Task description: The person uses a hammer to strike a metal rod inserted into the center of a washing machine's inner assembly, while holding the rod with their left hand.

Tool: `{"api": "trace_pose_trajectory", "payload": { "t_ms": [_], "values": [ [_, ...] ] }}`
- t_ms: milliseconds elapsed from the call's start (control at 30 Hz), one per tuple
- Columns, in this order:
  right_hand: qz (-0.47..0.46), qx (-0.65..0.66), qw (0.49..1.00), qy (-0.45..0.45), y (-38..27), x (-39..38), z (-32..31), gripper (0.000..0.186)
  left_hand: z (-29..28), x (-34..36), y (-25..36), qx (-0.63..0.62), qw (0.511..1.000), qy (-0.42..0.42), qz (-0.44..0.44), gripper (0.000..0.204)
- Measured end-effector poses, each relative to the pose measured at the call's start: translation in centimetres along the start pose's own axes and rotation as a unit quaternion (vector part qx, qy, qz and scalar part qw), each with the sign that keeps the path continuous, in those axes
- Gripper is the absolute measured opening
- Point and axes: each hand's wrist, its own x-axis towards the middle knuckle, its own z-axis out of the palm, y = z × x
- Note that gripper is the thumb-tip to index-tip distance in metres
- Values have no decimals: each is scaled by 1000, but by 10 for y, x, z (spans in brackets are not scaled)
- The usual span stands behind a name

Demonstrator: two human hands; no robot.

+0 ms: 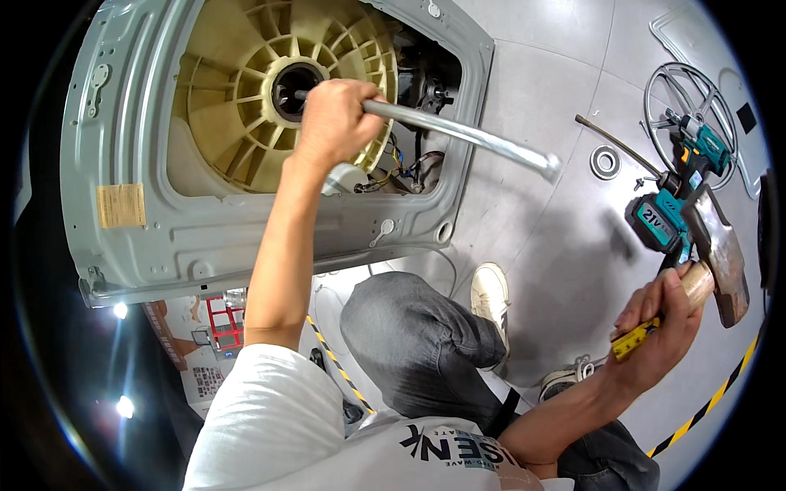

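My left hand point(334, 119) grips a long steel bar point(467, 133) whose far end sits in the dark central bore point(286, 92) of a cream ribbed plastic drum point(221, 106), set in the grey metal housing point(123, 237) of an appliance. The bar slants out to the right, ending in a rounded tip. My right hand point(655, 315), low on the right, is closed round the wooden handle of a heavy hammer point(716, 254) with a worn steel head and a yellow marking on the handle.
A teal cordless power tool point(696, 147), a wheel-like metal part point(659, 78), a bearing ring point(606, 161), a thin rod point(614, 143) and a grey panel point(671, 29) lie on the tiled floor. Wires point(401, 168) hang inside the housing. Striped tape point(720, 389) edges the floor.
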Motion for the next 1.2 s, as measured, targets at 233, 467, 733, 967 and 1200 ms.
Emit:
{"api": "trace_pose_trajectory", "payload": {
  "t_ms": [233, 467, 733, 967, 1200],
  "values": [
    [18, -7, 1000, -7, 15, 12, -16, 12, 20, -1, 10, -68, 995, 35, 63, 12],
    [22, -7, 1000, -15, 18, 14, -10, 11, 12, -4, -3, -101, 993, 60, 21, 14],
    [16, -19, 999, -27, 24, 14, -8, 11, 17, -6, -2, -61, 998, 8, 16, 14],
    [17, -25, 999, -29, 26, 16, -14, 13, 16, -7, -5, -41, 999, -6, 15, 12],
    [1, -24, 999, 23, 13, 15, -24, 15, 19, -7, -7, -56, 998, 3, 9, 14]
  ]
}}
